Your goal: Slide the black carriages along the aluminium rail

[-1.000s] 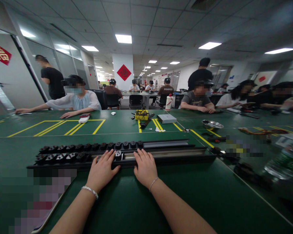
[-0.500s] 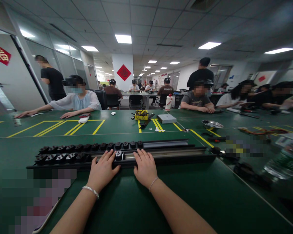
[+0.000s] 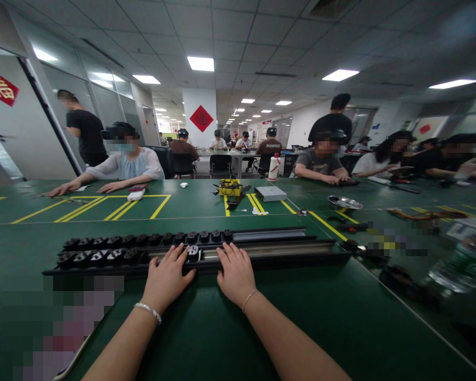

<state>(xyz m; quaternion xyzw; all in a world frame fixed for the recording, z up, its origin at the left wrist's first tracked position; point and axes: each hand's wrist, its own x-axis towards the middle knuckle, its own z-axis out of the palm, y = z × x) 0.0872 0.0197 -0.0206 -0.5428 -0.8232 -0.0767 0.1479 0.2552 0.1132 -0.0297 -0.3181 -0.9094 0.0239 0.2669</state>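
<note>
Two long black rails lie side by side across the green table. Along the left part of the front rail (image 3: 293, 255) and the back rail (image 3: 269, 233) sit several black socket modules (image 3: 115, 255), some with pale faces. My left hand (image 3: 167, 280) rests on the front rail with fingers spread, just left of a single socket module (image 3: 193, 253). To the right of that module, my right hand (image 3: 237, 272) lies on the same rail, fingers stretched out. Neither hand grips anything.
Across the green table (image 3: 301, 323) are a yellow object with black cables (image 3: 230, 187), a grey box (image 3: 270, 193) and a metal bowl (image 3: 345, 202). A plastic bottle (image 3: 462, 262) stands at the right. Co-workers sit along the far side.
My hands and the rails have not visibly moved. At the far left, a seated person's hand has shifted right along the table; a standing person at the back has moved slightly right.
</note>
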